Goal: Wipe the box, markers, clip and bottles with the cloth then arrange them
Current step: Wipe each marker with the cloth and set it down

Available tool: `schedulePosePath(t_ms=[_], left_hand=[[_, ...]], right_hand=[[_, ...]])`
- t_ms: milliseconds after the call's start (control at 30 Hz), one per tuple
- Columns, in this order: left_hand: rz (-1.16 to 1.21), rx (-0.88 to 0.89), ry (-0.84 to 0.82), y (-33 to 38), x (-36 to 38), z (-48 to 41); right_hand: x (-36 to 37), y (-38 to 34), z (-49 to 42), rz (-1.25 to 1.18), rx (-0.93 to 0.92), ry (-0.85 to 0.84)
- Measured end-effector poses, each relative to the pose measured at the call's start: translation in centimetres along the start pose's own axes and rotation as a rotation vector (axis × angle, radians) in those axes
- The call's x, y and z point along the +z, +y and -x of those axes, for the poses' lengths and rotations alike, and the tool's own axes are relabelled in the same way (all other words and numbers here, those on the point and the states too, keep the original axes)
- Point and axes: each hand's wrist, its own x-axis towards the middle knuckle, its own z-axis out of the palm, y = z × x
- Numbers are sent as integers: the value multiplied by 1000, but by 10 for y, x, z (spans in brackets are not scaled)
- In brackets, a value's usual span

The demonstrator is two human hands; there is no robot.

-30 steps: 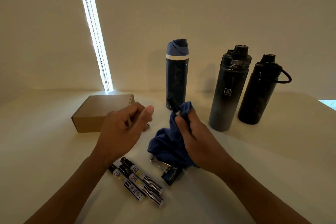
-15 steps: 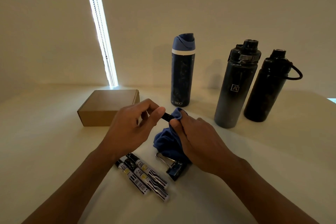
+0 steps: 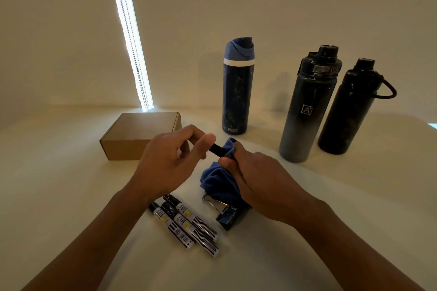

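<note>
We have one marker (image 3: 215,149) lifted above the middle of the tabletop (image 3: 59,196), held between both hands. Our left hand (image 3: 170,163) pinches its near end between thumb and curled fingers; our right hand (image 3: 257,179) closes around the blue cloth (image 3: 216,179), which is wrapped over the marker's far end while its loose tail hangs down to the tabletop.

The risks, as we judge them: the pinch is only on the tip, so a firm pull through the cloth could twist the marker free and drop it onto the three markers (image 3: 186,224) lying side by side toward the near edge. The hanging tail of the cloth brushes the binder clip (image 3: 227,215) just below our right hand and could drag it. The cap could also loosen if we rub against it.

Both forearms reach in from the near edge and meet mid-tabletop, wrists slightly raised.

The cardboard box (image 3: 137,134) sits left of centre toward the far edge. Three bottles stand upright along the far side: the blue-lidded bottle (image 3: 237,92), the grey bottle (image 3: 305,111) and the black bottle (image 3: 347,111), the last two close together.
</note>
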Motion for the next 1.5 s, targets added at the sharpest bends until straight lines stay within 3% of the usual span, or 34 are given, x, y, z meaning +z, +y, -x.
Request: schedulePosePath(t_ms=[133,333,467,767,967,1100,1300,1500], left_hand=[[-4,10,-41,0,3,0],[31,98,-30,-3,2,1],[26,125,12,-2,-2,0],[51,11,-58,-7,6,0],[106,19,21,-6,0,0],[119,-95,177,-17,-20,-5],[-14,-27,-117,-14,0,1],[47,13,-98,-16,-1,0]], right_hand=[[3,2,-2,70,4,-26],[5,-4,4,-406,46,2],[5,-2,9,-457,-100,248],[12,6,2,-209,-63,182],[14,8,1,-340,-52,199],[21,17,2,-385,-73,254],[15,5,0,-197,-61,206],[15,5,1,-287,-49,209]])
